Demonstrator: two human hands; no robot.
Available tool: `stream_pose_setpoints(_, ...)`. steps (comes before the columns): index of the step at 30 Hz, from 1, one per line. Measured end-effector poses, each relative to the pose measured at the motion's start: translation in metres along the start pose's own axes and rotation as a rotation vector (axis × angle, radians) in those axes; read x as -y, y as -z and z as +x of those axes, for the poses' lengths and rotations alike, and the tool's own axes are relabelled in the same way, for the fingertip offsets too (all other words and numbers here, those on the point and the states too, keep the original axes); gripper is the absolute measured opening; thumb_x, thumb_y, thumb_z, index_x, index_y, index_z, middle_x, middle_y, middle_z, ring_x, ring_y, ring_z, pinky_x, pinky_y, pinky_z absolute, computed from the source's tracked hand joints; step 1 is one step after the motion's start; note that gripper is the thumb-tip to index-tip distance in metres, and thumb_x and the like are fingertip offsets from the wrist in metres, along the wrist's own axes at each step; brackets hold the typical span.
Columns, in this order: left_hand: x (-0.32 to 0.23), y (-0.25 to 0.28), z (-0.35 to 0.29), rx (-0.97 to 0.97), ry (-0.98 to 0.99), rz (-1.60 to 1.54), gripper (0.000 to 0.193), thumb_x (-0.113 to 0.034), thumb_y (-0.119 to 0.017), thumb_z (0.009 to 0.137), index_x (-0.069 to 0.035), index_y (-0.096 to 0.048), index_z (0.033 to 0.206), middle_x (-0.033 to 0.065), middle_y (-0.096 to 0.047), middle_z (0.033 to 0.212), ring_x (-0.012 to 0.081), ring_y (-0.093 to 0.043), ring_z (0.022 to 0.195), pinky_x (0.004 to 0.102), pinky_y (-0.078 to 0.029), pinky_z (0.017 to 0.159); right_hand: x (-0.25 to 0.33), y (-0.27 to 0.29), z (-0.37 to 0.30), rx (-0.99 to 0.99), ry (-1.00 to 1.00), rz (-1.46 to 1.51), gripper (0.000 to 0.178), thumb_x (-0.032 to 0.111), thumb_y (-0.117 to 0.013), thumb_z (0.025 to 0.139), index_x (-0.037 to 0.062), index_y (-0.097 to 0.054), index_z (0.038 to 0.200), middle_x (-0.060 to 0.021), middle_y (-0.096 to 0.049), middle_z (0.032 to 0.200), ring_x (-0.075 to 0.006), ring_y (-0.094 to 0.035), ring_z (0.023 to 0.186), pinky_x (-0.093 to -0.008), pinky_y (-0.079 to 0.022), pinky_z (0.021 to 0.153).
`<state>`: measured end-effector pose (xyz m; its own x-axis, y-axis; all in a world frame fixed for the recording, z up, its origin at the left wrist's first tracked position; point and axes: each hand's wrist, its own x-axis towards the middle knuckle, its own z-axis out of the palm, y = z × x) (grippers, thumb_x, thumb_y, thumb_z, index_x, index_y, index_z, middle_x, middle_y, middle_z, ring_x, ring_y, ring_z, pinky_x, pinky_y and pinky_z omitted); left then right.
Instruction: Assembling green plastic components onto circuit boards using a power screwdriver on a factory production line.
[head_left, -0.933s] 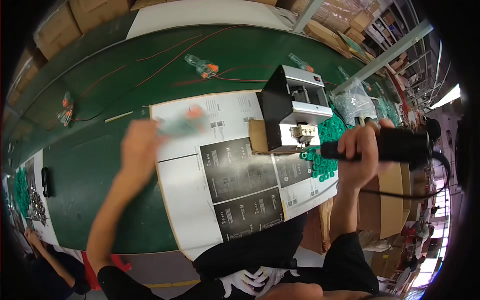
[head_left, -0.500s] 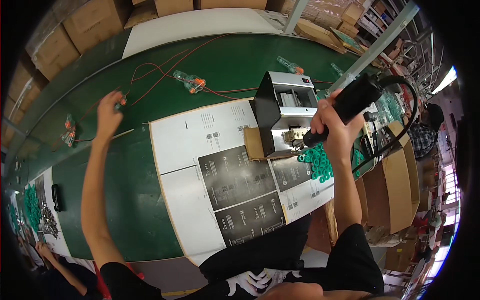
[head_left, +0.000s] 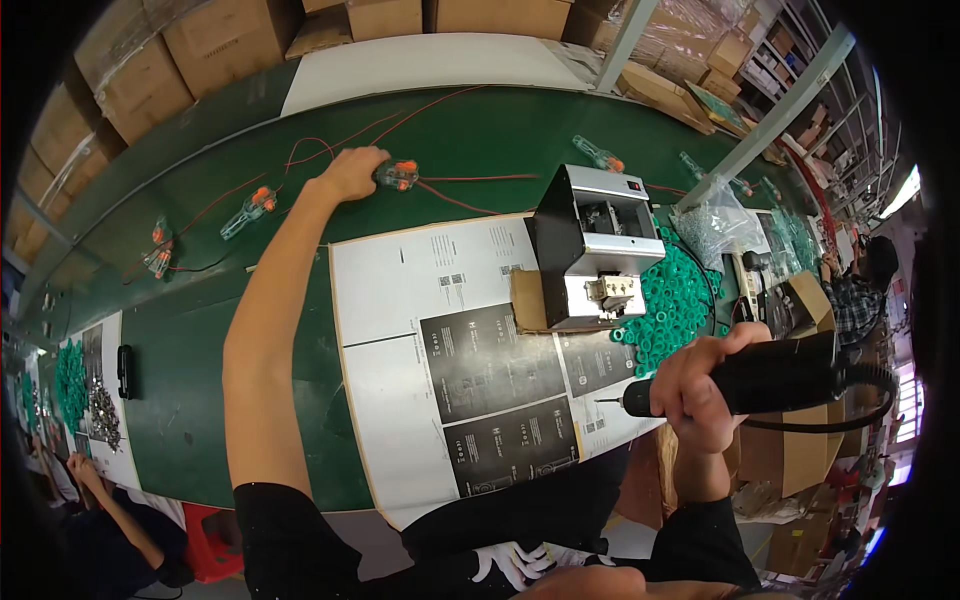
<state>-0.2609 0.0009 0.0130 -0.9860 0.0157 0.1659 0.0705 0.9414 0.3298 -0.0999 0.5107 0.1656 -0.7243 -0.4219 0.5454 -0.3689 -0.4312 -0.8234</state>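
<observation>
My left hand (head_left: 350, 174) reaches across the far side of the green table and closes on a clear plastic housing with orange parts (head_left: 400, 174). Its fingertips are partly hidden behind the hand. In my right hand (head_left: 700, 395) is a black electric screwdriver (head_left: 770, 380), its thin bit pointing left over the near right edge of the printed sheet (head_left: 390, 430). A silver-and-black box machine (head_left: 600, 230), which looks like a screw feeder, stands just beyond that hand. Green plastic rings (head_left: 670, 300) are heaped beside it. Another clear-and-orange housing (head_left: 250, 212) lies left of my left forearm.
More clear-and-orange housings (head_left: 598, 153) lie along the table with red wires. A metal post (head_left: 770, 115) rises at the far right, near a clear bag (head_left: 715, 220). Cardboard boxes (head_left: 225, 50) line the back. Another person's arm (head_left: 115, 515) shows at lower left.
My left hand has left a housing at the left and moved right onto another one. My right hand has drawn the screwdriver back from the machine, toward me. The view has shifted slightly.
</observation>
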Motion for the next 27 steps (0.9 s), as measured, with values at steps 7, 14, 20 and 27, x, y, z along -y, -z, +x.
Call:
stream_pose_setpoints(7, 0.033, 0.007, -0.001, 0.168, 0.273, -0.462, 0.040, -0.007, -0.071, 0.082, 0.005, -0.064, 0.120, 0.0163, -0.070, 0.112, 0.0317, -0.066, 0.109, 0.0413, -0.051, 0.093, -0.011, -0.004, -0.002, -0.006, -0.027, -0.004, 0.043, 0.001, -0.066, 0.091, 0.0094, -0.033, 0.119, -0.0062, -0.050, 0.064, -0.0144, -0.048, 0.046, -0.0332, -0.049, 0.046)
stream_pose_setpoints(14, -0.001, 0.014, -0.040, -0.128, -0.114, 0.054, 0.039, -0.006, -0.074, 0.084, 0.004, -0.062, 0.120, 0.0204, -0.063, 0.113, 0.0383, -0.062, 0.104, 0.0436, -0.050, 0.091, -0.011, -0.011, 0.004, -0.021, -0.034, -0.008, 0.044, 0.001, -0.066, 0.091, 0.0095, -0.034, 0.119, -0.0060, -0.050, 0.063, -0.0146, -0.048, 0.047, -0.0332, -0.049, 0.047)
stream_pose_setpoints(20, -0.142, 0.044, -0.121, -0.419, -0.307, 0.006, 0.037, -0.006, -0.070, 0.086, 0.002, -0.059, 0.120, 0.0197, -0.060, 0.115, 0.0405, -0.060, 0.104, 0.0470, -0.050, 0.090, -0.010, -0.013, 0.007, -0.023, -0.026, 0.013, 0.045, 0.001, -0.067, 0.091, 0.0098, -0.033, 0.119, -0.0056, -0.050, 0.063, -0.0148, -0.048, 0.048, -0.0338, -0.049, 0.047)
stream_pose_setpoints(27, -0.237, -0.040, -0.254, 0.025, -0.227, -0.517, 0.038, -0.015, -0.078, 0.082, 0.002, -0.064, 0.114, 0.0155, -0.059, 0.098, 0.0346, -0.058, 0.093, 0.0444, -0.048, 0.081, -0.031, -0.030, 0.004, 0.019, -0.058, 0.029, 0.047, -0.004, -0.067, 0.090, 0.0099, -0.034, 0.120, -0.0077, -0.057, 0.068, -0.0163, -0.057, 0.055, -0.0338, -0.053, 0.056)
